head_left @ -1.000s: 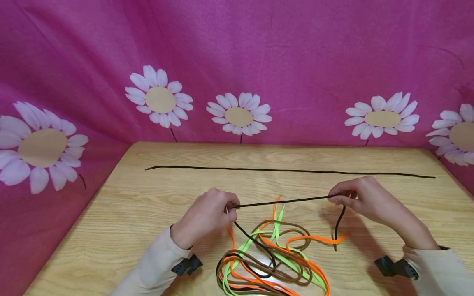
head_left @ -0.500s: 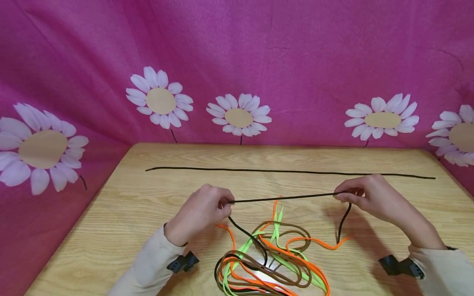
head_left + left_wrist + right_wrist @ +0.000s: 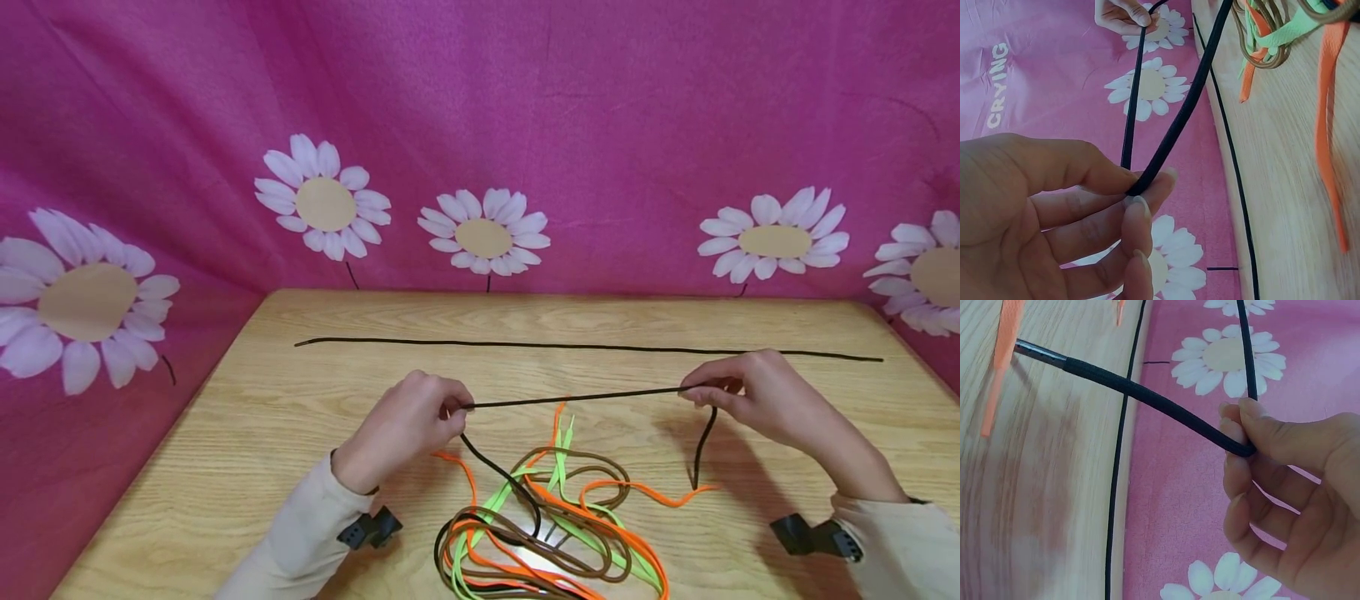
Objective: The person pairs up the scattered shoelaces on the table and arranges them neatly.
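A magenta cloth backdrop (image 3: 637, 108) printed with large white daisies (image 3: 325, 203) rises behind a pale wood-grain table (image 3: 225, 433). A person's arms in beige sleeves (image 3: 300, 533) reach in over the near part of the tabletop, a black boxy device (image 3: 371, 528) at each cuff. Between the forearms lies a loose tangle of brown, orange, neon-green and black laces (image 3: 555, 504), its loops overlapping. Farther back, near the far edge, a thin black round lace (image 3: 555, 345) lies nearly straight across the wood; the right hand (image 3: 772, 396) overlaps it from above in the head view. A second black round lace (image 3: 577, 397) is held above the table, taut between that hand and the left hand (image 3: 405, 429). Each hand pinches it between thumb and fingertips, the remaining fingers loosely curled. From the left hand's pinch the lace slopes down into the tangle; from the right hand's it hangs to a short, shiny dark tip (image 3: 1041, 353), just beside an orange lace end (image 3: 1004, 369). Whether these two touch cannot be told.
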The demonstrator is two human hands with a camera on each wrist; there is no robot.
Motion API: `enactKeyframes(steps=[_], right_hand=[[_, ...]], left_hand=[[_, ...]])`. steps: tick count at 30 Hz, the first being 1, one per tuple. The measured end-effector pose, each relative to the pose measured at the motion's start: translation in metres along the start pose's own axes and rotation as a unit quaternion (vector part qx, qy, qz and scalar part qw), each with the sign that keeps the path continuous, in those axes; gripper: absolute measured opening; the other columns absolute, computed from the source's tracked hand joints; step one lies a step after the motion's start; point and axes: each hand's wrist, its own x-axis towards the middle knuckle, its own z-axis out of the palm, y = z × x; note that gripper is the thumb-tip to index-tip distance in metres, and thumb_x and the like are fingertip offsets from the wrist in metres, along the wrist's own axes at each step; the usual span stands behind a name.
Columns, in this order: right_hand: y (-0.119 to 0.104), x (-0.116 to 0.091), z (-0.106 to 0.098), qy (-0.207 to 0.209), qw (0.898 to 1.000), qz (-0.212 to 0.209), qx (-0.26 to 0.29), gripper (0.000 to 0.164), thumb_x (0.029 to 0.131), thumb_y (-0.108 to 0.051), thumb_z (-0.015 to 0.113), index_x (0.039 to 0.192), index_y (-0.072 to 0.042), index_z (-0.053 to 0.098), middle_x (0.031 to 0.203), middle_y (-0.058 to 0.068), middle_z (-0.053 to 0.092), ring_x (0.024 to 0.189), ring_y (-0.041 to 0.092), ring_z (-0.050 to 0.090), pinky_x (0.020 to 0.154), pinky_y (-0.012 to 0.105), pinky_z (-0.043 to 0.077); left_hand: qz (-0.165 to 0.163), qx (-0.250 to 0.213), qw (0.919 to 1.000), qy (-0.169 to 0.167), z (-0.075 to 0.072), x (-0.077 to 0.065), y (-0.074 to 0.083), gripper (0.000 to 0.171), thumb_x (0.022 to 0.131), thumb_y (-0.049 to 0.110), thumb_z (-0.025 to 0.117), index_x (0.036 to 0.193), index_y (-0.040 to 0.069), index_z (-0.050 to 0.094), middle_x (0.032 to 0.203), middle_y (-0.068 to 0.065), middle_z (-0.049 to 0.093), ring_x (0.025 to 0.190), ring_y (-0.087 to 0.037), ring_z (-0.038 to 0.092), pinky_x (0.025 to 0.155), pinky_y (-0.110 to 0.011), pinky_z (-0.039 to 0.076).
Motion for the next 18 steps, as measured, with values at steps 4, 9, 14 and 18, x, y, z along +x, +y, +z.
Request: enactKeyframes(steps=[4, 9, 14, 18], right_hand=[[0.001, -0.001, -0.004, 0.001, 1.0, 0.01, -0.008, 0.022, 0.073, 0.0, 0.08, 0.087, -0.016, 0.075, 0.074, -0.017, 0.067, 0.062, -0.006, 0.053, 0.053, 0.016, 0.042], [0.003, -0.004, -0.01, -0.007, 0.999, 0.035, -0.012, 0.02, 0.075, 0.0, 0.079, 0.088, -0.015, 0.075, 0.074, -0.014, 0.067, 0.061, -0.005, 0.054, 0.051, 0.02, 0.043], [0.005, -0.005, -0.014, -0.011, 0.999, 0.048, -0.017, 0.018, 0.076, -0.002, 0.078, 0.088, -0.014, 0.076, 0.074, -0.013, 0.068, 0.061, -0.004, 0.054, 0.052, 0.022, 0.044], [0.007, -0.006, -0.016, -0.003, 0.998, 0.049, -0.026, 0.019, 0.074, 0.0, 0.079, 0.088, -0.013, 0.076, 0.074, -0.011, 0.068, 0.061, -0.005, 0.054, 0.052, 0.02, 0.044]], left_hand=[[-0.01, -0.002, 0.9999, -0.004, 0.0, 0.001, -0.001, 0.016, 0.082, 0.0, 0.064, 0.094, 0.003, 0.075, 0.076, 0.001, 0.067, 0.062, -0.006, 0.051, 0.056, -0.022, 0.043], [-0.021, 0.001, 0.9998, 0.0, -0.002, 0.002, -0.005, 0.015, 0.083, 0.001, 0.065, 0.094, 0.003, 0.074, 0.077, 0.002, 0.067, 0.064, -0.007, 0.053, 0.058, -0.024, 0.044], [-0.028, -0.001, 0.9996, 0.003, -0.003, 0.003, -0.01, 0.015, 0.084, 0.0, 0.064, 0.095, 0.003, 0.074, 0.079, 0.001, 0.068, 0.067, -0.007, 0.055, 0.062, -0.025, 0.046], [-0.025, 0.007, 0.9996, 0.008, -0.006, 0.003, -0.014, 0.017, 0.084, 0.0, 0.064, 0.096, 0.002, 0.075, 0.08, 0.0, 0.069, 0.068, -0.007, 0.055, 0.063, -0.026, 0.047]])
